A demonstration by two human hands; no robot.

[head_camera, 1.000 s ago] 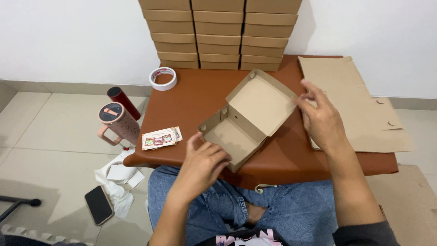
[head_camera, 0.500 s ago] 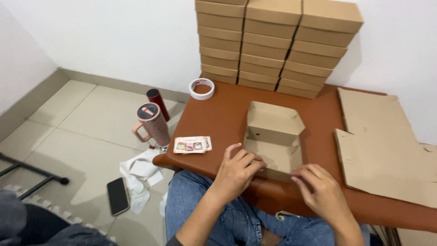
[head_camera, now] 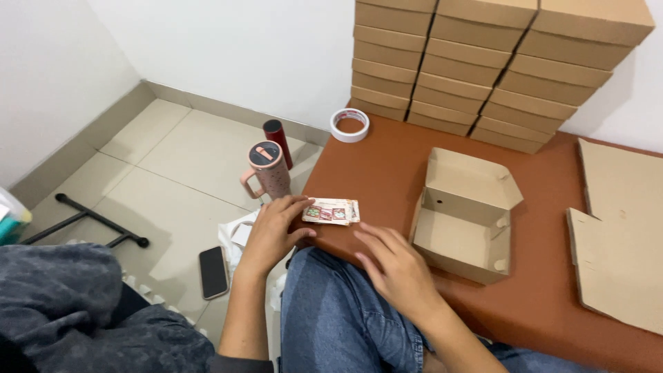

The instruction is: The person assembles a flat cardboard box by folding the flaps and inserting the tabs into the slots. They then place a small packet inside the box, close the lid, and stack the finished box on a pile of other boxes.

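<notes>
Head view, left to right: our left hand rests its fingers on the near end of the small sticker sheet at the worktop edge — touching, not yet pinching. Better, we judge, to slide a thumb under that overhanging edge and lift flat. Our right hand lies loose and empty just beside it, while the open cardboard box sits further right.

Brown table: boxes, tape roll, stickers
</notes>
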